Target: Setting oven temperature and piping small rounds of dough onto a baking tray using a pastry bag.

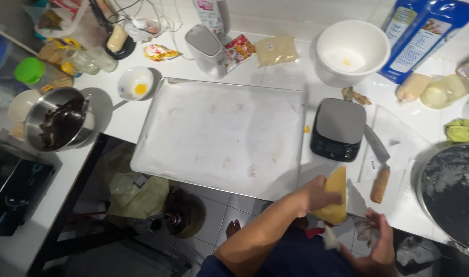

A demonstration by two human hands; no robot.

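Left hand wrapped tight round a yellow piping bag — right hand just below it, pinching crumpled plastic. Scale straight above the grip, knife beside, baking tray off left.

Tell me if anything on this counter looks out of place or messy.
The tray juts past the counter edge over the floor, its liner smeared. A knife lies loose beside the scale. The left hand grips a yellow bag.
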